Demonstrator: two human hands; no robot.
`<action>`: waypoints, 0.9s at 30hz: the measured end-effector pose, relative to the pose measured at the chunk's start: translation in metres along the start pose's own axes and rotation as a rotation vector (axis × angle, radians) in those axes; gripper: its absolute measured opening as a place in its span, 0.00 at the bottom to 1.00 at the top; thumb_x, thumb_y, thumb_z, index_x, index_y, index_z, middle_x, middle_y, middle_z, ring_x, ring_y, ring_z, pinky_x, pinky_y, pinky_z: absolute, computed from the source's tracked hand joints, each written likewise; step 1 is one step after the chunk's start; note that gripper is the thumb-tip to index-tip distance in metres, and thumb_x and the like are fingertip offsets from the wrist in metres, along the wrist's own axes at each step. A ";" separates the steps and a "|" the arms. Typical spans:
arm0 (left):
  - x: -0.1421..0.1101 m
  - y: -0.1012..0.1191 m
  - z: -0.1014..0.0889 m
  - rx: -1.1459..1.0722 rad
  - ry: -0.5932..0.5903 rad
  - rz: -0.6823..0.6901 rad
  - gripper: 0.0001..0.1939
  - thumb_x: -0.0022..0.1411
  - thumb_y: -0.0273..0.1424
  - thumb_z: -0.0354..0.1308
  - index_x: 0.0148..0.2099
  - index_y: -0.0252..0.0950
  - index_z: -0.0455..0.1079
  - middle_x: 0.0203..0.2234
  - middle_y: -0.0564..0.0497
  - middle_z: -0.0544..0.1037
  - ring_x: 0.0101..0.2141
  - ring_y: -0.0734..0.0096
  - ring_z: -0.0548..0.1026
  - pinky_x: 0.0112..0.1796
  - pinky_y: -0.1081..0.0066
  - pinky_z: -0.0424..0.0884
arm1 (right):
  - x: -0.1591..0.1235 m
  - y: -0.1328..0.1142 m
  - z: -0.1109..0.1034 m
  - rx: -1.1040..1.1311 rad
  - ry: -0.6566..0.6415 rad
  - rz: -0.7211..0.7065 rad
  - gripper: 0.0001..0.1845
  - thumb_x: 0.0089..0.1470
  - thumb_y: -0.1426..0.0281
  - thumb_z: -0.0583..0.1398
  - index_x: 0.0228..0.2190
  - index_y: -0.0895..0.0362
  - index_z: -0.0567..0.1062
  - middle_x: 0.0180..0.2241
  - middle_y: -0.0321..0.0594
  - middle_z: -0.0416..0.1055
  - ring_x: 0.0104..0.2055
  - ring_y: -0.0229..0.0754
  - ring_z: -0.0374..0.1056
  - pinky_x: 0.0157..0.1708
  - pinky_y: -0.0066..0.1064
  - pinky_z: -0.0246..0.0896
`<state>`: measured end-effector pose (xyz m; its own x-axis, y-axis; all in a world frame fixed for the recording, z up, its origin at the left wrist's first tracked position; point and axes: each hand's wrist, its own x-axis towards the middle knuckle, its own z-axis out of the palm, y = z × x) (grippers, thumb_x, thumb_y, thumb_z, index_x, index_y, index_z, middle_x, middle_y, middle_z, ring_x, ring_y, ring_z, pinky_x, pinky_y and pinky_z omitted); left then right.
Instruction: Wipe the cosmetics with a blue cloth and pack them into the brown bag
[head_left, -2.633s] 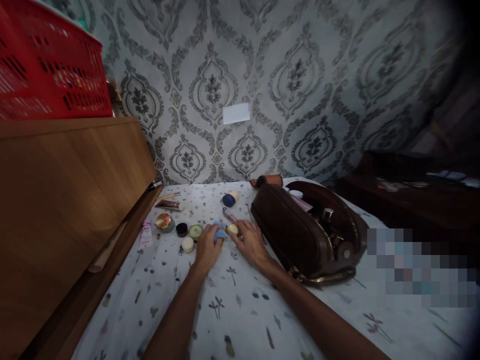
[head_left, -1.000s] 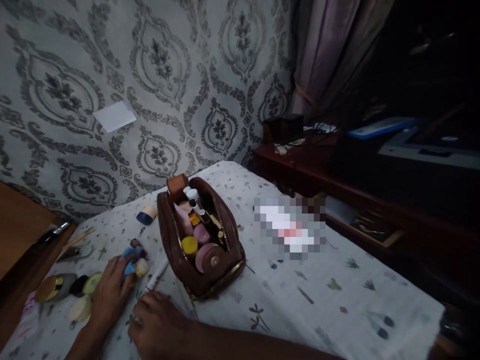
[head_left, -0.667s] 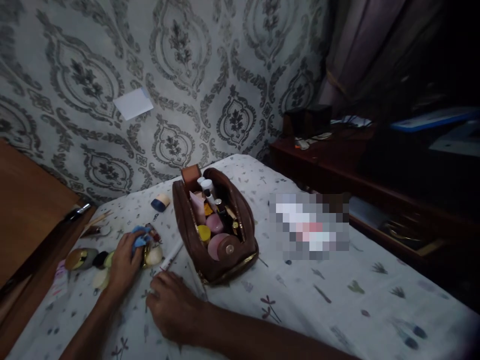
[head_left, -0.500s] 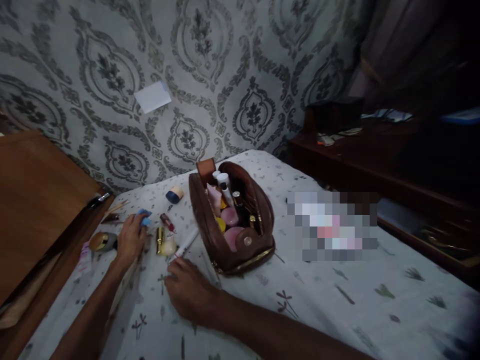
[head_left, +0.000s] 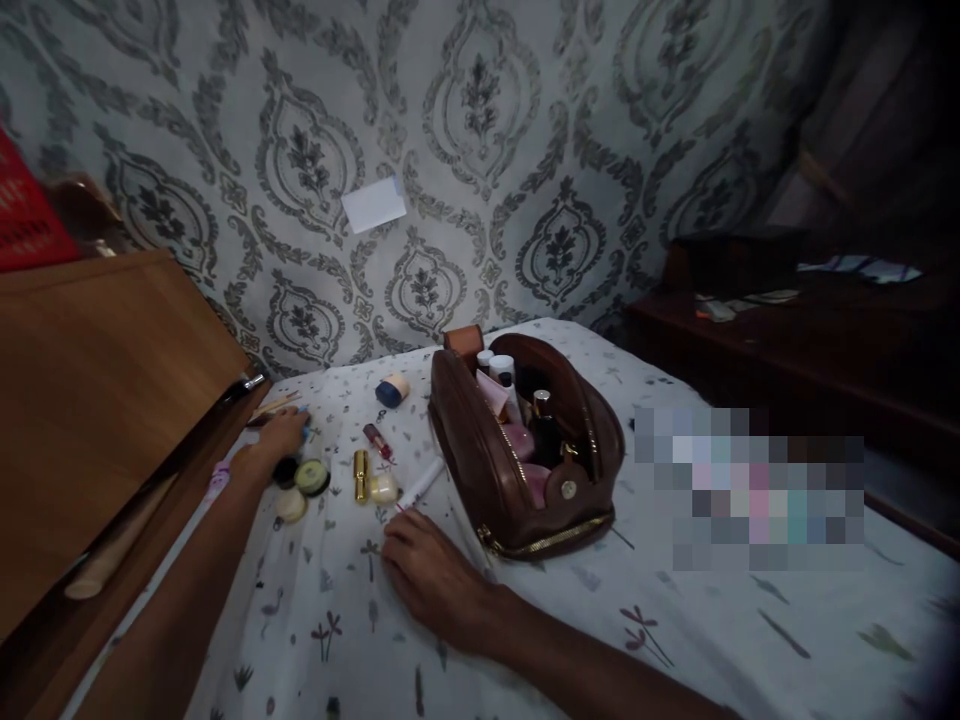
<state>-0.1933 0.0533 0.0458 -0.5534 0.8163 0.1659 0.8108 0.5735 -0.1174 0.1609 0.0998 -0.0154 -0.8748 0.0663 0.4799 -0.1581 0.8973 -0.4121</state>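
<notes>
My left hand (head_left: 279,438) is at the left edge of the bed, its fingers closed around a small blue thing (head_left: 306,425) that mostly hides behind them. Beside its wrist lie a round greenish-yellow pot (head_left: 311,477) and a cream-coloured round piece (head_left: 290,505). Palm down on the sheet, my right hand (head_left: 431,575) rests with loosely bent fingers, close to the end of a white pen-like tube (head_left: 421,483). Farther up are a gold lipstick tube (head_left: 361,476), a small cream bottle (head_left: 384,488) and a dark red lip tube (head_left: 377,440).
A brown cosmetics bag (head_left: 469,440) stands unzipped to the right, with bottles and pink items inside. A blue-and-beige rounded item (head_left: 392,390) lies behind. A wooden board (head_left: 112,390) borders the bed's left, a patterned wall the back. A blurred-out patch covers things at right.
My left hand has moved left and away with the blue thing, uncovering the round pot and cream piece. My right hand stays by the white tube. The view has swung left.
</notes>
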 end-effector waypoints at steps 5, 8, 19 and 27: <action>0.002 0.007 -0.003 0.177 -0.132 -0.008 0.16 0.66 0.37 0.58 0.52 0.34 0.69 0.50 0.45 0.73 0.49 0.59 0.72 0.49 0.53 0.71 | 0.002 0.001 0.003 0.068 -0.021 0.046 0.09 0.60 0.80 0.55 0.31 0.60 0.74 0.37 0.44 0.73 0.44 0.44 0.67 0.53 0.37 0.62; -0.001 0.019 -0.010 0.210 -0.147 0.056 0.14 0.67 0.31 0.56 0.54 0.33 0.69 0.51 0.43 0.72 0.50 0.57 0.71 0.49 0.53 0.69 | 0.003 0.000 0.001 0.093 -0.016 0.057 0.09 0.60 0.80 0.55 0.31 0.60 0.74 0.38 0.44 0.73 0.44 0.44 0.66 0.51 0.37 0.64; -0.065 0.094 -0.029 0.060 -0.140 0.445 0.24 0.58 0.17 0.48 0.54 0.39 0.69 0.42 0.45 0.75 0.47 0.58 0.71 0.46 0.63 0.68 | 0.002 -0.001 0.000 0.135 -0.003 0.055 0.09 0.59 0.80 0.56 0.31 0.59 0.73 0.37 0.43 0.72 0.43 0.44 0.66 0.50 0.37 0.64; -0.111 0.104 -0.033 0.012 -0.096 0.385 0.08 0.63 0.27 0.56 0.45 0.38 0.70 0.43 0.45 0.73 0.49 0.55 0.69 0.43 0.62 0.69 | 0.001 0.001 0.003 0.138 0.008 0.042 0.09 0.60 0.80 0.56 0.31 0.58 0.73 0.37 0.43 0.72 0.44 0.44 0.66 0.53 0.40 0.62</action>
<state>-0.0416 0.0200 0.0476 -0.2248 0.9743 0.0146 0.9605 0.2241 -0.1651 0.1581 0.0994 -0.0173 -0.8782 0.1062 0.4664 -0.1839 0.8252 -0.5341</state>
